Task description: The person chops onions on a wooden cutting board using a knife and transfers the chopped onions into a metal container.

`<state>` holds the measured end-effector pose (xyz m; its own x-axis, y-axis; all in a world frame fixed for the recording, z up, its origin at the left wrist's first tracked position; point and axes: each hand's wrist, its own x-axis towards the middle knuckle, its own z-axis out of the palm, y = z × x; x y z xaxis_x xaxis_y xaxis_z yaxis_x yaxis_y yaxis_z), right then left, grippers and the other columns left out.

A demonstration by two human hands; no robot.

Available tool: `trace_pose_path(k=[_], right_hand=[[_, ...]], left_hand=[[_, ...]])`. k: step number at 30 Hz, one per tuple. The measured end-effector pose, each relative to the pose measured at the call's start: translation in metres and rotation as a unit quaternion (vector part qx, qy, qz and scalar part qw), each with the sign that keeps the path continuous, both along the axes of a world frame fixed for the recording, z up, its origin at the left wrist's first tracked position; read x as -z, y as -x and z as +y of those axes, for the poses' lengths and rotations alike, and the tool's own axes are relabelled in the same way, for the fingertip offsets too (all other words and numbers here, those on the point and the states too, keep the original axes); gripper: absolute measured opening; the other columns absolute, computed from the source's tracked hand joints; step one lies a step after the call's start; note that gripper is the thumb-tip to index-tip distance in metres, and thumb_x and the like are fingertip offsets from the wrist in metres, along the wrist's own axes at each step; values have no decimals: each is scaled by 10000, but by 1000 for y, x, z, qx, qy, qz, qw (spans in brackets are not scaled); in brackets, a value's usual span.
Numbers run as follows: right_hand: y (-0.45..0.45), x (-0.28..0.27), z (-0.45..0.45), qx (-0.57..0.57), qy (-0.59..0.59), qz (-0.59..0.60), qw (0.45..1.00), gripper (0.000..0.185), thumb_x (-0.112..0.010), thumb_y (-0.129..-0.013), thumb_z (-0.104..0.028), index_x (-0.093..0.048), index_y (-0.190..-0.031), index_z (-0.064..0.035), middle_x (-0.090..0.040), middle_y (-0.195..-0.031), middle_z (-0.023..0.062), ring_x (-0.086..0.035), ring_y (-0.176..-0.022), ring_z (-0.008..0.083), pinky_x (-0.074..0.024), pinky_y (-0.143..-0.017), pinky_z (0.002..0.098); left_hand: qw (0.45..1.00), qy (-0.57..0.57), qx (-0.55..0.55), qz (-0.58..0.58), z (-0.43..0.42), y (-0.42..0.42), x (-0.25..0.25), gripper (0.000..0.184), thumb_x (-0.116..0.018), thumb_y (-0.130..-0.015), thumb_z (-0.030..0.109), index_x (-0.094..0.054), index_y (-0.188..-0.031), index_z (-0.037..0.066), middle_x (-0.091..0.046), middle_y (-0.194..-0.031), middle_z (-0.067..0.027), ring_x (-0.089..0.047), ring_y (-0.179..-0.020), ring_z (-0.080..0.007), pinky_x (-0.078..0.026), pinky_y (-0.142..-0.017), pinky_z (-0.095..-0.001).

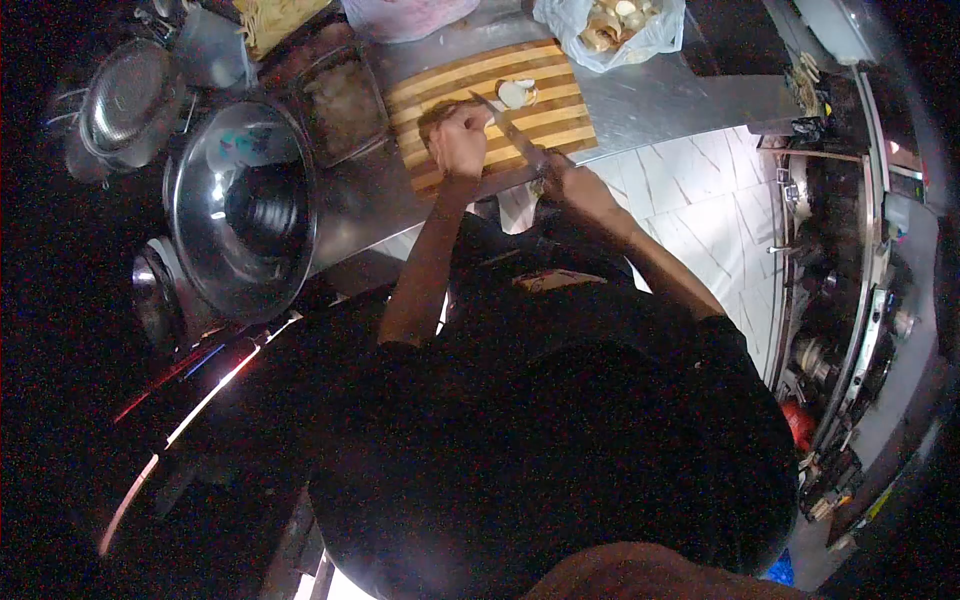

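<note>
My right hand (pixel 583 195) is wrapped round the handle of a knife (pixel 520 138), its blade slanting up and left over a striped wooden cutting board (pixel 570 112). Beside the blade tip, my left hand (pixel 460 143) is closed over the board with its fingers curled. Whatever it grips is mostly hidden, though something small and pale shows by the fingertips. White cut pieces (pixel 516 94) lie on the board just beyond the blade, too small to name surely.
A plastic bag (pixel 575 45) of pale, peel-like pieces stands behind the board. To the left are a rectangular metal tray (pixel 343 105), a large metal bowl (pixel 242 205) and a strainer (pixel 133 95). The steel counter's front edge (pixel 375 245) runs before me.
</note>
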<state>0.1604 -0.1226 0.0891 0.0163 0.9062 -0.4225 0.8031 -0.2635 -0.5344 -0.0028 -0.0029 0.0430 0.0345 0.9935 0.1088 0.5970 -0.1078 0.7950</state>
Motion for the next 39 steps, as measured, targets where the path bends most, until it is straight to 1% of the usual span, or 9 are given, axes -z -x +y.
trace_pose_path(k=[3, 9, 14, 18, 24, 27, 30, 34, 39], right_hand=[[-10, -4, 0, -19, -38, 34, 999, 378, -544, -828, -276, -471, -1129, -60, -626, -854, 242, -606, -816, 433, -497, -723, 520], [-3, -44, -1, -4, 92, -55, 994, 342, -550, -827, -275, -497, -1106, -85, -624, -919, 229, -601, -881, 410, -489, -765, 512], [-3, 14, -3, -44, -32, -8, 999, 364, -500, -875, -240, -429, -1173, -42, -614, -827, 257, -591, -810, 438, -463, -679, 515], [-12, -15, 1, -35, -28, 70, 997, 357, -495, -879, -243, -432, -1167, -41, -613, -815, 262, -589, -805, 442, -459, -691, 515], [-2, -53, 2, -22, 38, -17, 999, 318, -494, -873, -233, -476, -1120, -33, -615, -814, 265, -594, -799, 444, -457, -688, 518], [8, -29, 7, -25, 80, -18, 996, 297, -522, -851, -247, -498, -1084, -64, -582, -1066, 219, -574, -961, 400, -465, -821, 499], [-1, -10, 9, -2, 17, 62, 998, 309, -523, -849, -251, -510, -1100, -71, -583, -1065, 214, -571, -969, 399, -464, -827, 497], [-10, -33, 5, -20, -11, 48, 999, 297, -502, -874, -215, -510, -1104, -28, -611, -903, 254, -578, -900, 422, -448, -767, 477], [-9, -41, 2, -20, 43, 14, 999, 317, -514, -857, -244, -500, -1121, -69, -608, -958, 226, -591, -868, 426, -474, -756, 505]], left_hand=[[998, -54, 11, -15, 1, 2, 6, 57, -682, -738, 146, -704, -784, 120, -677, -852, -73, -637, -805, -261, -481, -735, -369], [995, -87, 18, -33, 0, 2, 8, 41, -662, -721, 102, -686, -749, 118, -658, -831, -71, -612, -826, -287, -466, -741, -397], [995, -95, 4, 21, -2, 2, 14, 43, -632, -742, 103, -661, -773, 111, -639, -850, -75, -603, -821, -306, -465, -727, -409], [995, -93, 2, 21, -2, 4, 17, 40, -623, -756, 114, -650, -785, 116, -635, -853, -74, -605, -815, -304, -469, -713, -417], [990, -138, 4, -40, -4, 1, 14, 33, -630, -757, 116, -657, -751, 133, -641, -807, -62, -617, -756, -274, -481, -677, -396], [992, -119, -4, -36, -6, 1, 11, 32, -640, -757, 118, -660, -734, 127, -644, -789, -65, -619, -718, -264, -485, -655, -380], [990, -136, 2, -46, 0, 0, 15, 30, -647, -756, 115, -661, -730, 119, -647, -780, -69, -619, -702, -262, -487, -642, -375], [987, -150, 1, -61, -2, 2, 17, 25, -660, -738, 85, -660, -732, 109, -652, -773, -68, -622, -709, -257, -488, -653, -366], [986, -140, 1, -91, -2, 1, 21, 51, -699, -716, 78, -663, -746, 98, -663, -787, -72, -625, -767, -238, -487, -705, -348]])
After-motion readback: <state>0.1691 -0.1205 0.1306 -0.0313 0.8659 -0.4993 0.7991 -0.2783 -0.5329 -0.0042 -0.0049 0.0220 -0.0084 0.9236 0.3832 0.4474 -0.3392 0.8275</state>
